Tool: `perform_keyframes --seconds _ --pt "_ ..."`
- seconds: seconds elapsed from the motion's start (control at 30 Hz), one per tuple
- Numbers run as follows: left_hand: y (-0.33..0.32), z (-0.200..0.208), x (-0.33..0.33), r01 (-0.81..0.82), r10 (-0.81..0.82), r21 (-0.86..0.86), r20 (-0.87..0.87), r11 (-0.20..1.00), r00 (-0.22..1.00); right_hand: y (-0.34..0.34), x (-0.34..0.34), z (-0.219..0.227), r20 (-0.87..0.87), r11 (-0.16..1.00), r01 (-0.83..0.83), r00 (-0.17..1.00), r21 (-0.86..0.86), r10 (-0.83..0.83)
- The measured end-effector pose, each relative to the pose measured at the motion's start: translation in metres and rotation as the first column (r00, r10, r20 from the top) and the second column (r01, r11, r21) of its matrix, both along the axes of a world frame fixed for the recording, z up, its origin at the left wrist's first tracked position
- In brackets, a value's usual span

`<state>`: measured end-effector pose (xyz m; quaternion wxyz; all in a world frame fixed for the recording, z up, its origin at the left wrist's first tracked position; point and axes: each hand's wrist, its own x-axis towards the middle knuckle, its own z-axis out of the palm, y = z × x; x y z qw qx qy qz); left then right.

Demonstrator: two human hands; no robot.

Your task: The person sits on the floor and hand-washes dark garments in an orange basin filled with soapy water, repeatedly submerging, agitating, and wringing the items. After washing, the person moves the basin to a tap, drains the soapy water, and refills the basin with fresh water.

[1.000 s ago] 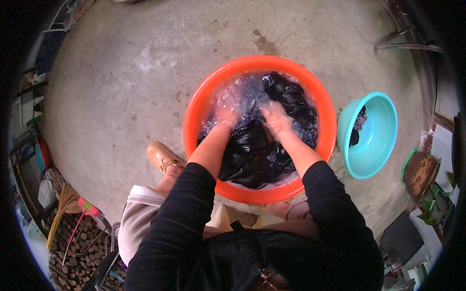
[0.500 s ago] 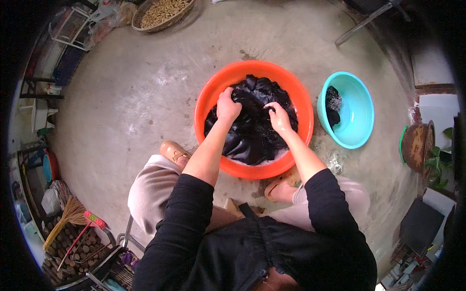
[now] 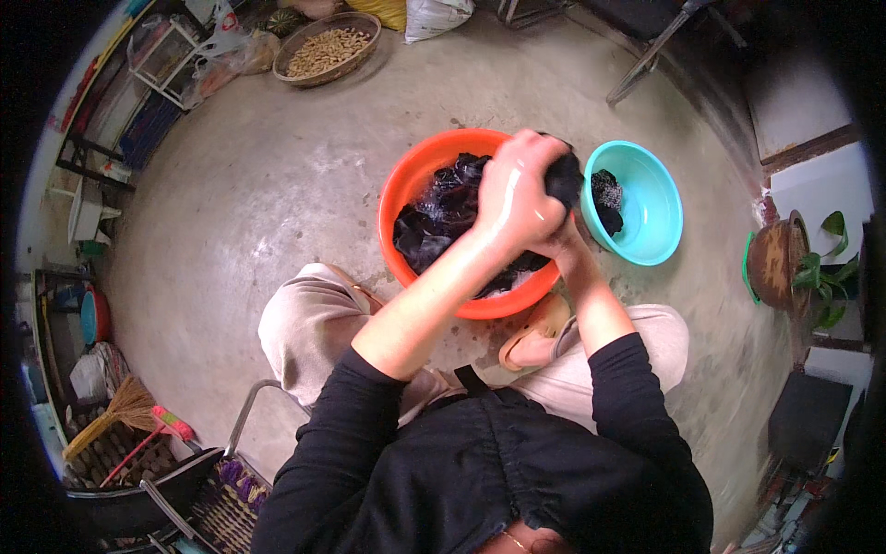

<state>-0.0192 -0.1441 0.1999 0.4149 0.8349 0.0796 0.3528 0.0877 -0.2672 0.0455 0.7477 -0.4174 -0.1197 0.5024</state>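
A bunched black cloth (image 3: 565, 177) is squeezed between my two hands above the right side of an orange basin (image 3: 399, 174). My left hand (image 3: 519, 189) is wet and closed round the bundle, its knuckles upward and slightly blurred. Pressed in against the same cloth from the lower right is my right hand (image 3: 557, 242), most of its fingers hidden behind the left hand and wrist. More wet black clothing (image 3: 429, 231) lies in the basin, with a little suds at its near edge.
Right of the orange basin stands a turquoise basin (image 3: 657, 208) holding small dark knitted pieces (image 3: 606, 198). A basket of peanuts (image 3: 328, 53) sits at the far left, a white sack (image 3: 436, 18) beside it. My shoe (image 3: 535, 332) is close to the orange basin. A potted plant (image 3: 780, 258) stands at right.
Both hands have come together and lifted a bunch of black cloth out of the basin, up and to the right. Before, they were apart on the clothing. The view has shifted a little.
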Motion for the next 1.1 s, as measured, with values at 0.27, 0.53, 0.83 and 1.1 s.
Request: perform_keyframes --seconds 0.27,0.53,0.83,1.1 --pt "-0.061 -0.050 -0.032 0.369 -0.367 -0.212 0.047 0.905 0.929 -0.029 -0.043 -0.054 -0.438 0.997 0.061 0.896 -0.047 -0.076" --pt "0.075 -0.140 -0.024 0.095 -0.057 -0.830 0.076 0.549 0.996 -0.010 -0.023 -0.081 -0.577 0.977 0.135 0.791 -0.163 -0.205" --pt "0.059 -0.259 -0.014 0.209 -0.079 -0.849 0.281 -0.486 0.957 -0.015 -0.040 -0.033 -0.520 0.986 0.148 0.838 -0.074 -0.165" --pt "0.037 -0.223 -0.001 0.407 0.039 -0.885 0.409 -0.225 0.912 -0.021 -0.056 -0.020 -0.619 0.994 0.105 0.783 0.043 -0.056"
